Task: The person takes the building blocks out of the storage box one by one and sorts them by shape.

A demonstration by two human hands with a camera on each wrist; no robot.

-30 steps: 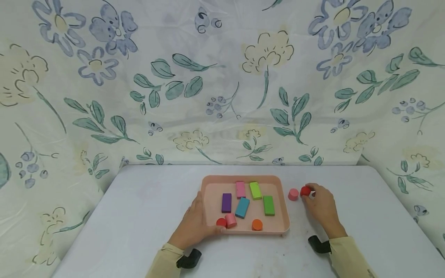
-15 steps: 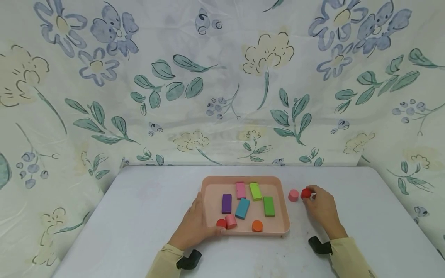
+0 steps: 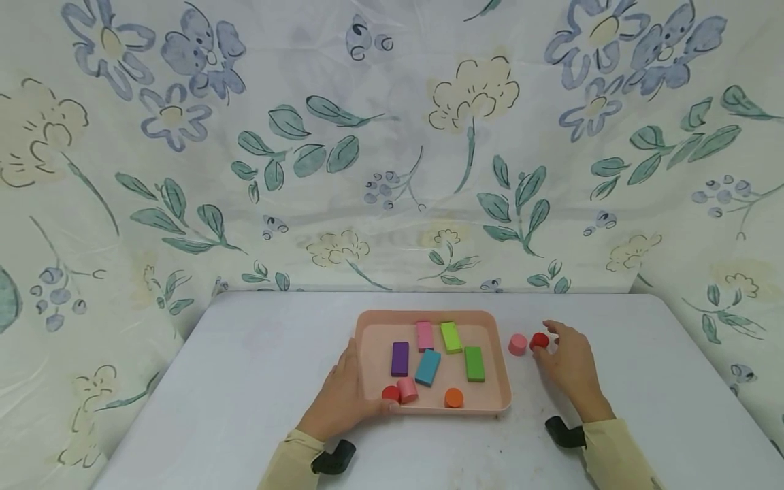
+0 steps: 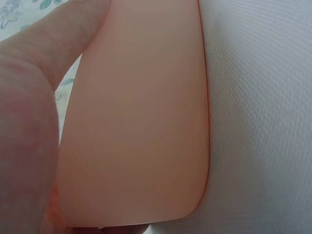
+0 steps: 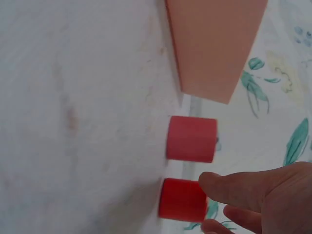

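My left hand (image 3: 343, 401) grips the near-left corner of a peach tray (image 3: 376, 333), its thumb along the front edge and its fingers along the left side. In the left wrist view the tray's outer wall (image 4: 136, 112) fills the middle. To the right of the tray, a red cylinder block (image 3: 540, 341) stands upright on the table beside a pink cylinder block (image 3: 518, 345), with a small gap between them. My right hand (image 3: 569, 364) is at the red block with fingers spread. In the right wrist view its thumb (image 5: 234, 187) lies at the red block's top edge.
Inside the tray lie purple (image 3: 400, 359), blue (image 3: 427, 367), pink (image 3: 425, 336), lime (image 3: 450, 337) and green (image 3: 474, 364) oblong blocks. Red (image 3: 390, 394), pink (image 3: 407, 390) and orange (image 3: 454, 397) cylinders sit near its front edge. A floral cloth (image 3: 392, 170) hangs behind the white table (image 3: 257, 354).
The right hand has let go of the red cylinder, its index finger lifting away from the block. The left hand and the tray have stayed in place.
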